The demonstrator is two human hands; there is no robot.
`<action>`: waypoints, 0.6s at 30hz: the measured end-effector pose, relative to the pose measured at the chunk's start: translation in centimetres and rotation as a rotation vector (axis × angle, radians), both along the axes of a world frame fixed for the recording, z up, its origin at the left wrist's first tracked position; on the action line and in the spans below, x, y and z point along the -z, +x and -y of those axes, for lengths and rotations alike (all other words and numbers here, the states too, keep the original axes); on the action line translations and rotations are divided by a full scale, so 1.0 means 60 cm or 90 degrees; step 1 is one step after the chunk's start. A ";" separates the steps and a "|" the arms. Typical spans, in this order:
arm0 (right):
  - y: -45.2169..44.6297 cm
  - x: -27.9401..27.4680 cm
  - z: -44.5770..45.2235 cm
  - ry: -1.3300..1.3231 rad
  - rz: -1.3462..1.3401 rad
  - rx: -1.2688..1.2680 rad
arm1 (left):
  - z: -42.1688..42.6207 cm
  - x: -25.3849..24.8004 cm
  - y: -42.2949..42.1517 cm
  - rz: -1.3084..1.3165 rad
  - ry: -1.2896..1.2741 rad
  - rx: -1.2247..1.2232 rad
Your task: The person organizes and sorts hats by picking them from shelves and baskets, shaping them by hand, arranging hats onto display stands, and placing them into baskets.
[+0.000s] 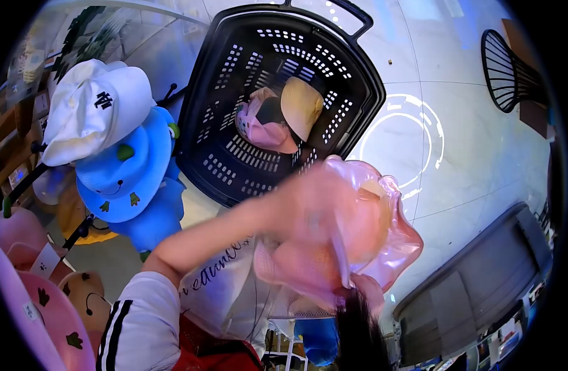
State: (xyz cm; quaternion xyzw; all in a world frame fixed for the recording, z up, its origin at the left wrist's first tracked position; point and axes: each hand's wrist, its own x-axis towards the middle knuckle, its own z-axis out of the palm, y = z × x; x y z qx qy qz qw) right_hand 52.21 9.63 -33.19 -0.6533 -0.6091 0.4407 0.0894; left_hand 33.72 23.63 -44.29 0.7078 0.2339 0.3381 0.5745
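A shiny pink hat (406, 238) with a wavy, ruffled brim is held up in front of me, to the right of my body. My left hand (318, 201) reaches across from the left and lies over the hat's near side; motion smears its fingers. At the hat's lower edge, my right hand (367, 290) grips the hat, partly covered by dark hair. Pink mesh fabric (273, 266) hangs below my left wrist. A pale strip crosses the hat beside my left fingers; what it is I cannot make out.
Beyond my hands, a black basket (219, 176) holds a pink cap (268, 133) and a tan cap (302, 108). On the left rack hang a white cap (101, 111), a blue frog hat (120, 176) and pink hats (39, 309). A grey bin-like object (475, 278) stands at right.
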 end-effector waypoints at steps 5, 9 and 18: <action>-0.003 0.066 0.025 0.127 -0.082 0.108 | -0.014 0.479 -0.151 -0.496 -0.136 -0.524; -0.027 0.090 0.021 0.144 -0.133 0.156 | -0.011 0.552 -0.178 -0.678 -0.391 -0.256; -0.013 0.026 -0.009 0.051 -0.007 0.125 | 0.154 0.261 -0.175 -0.523 -0.006 -0.096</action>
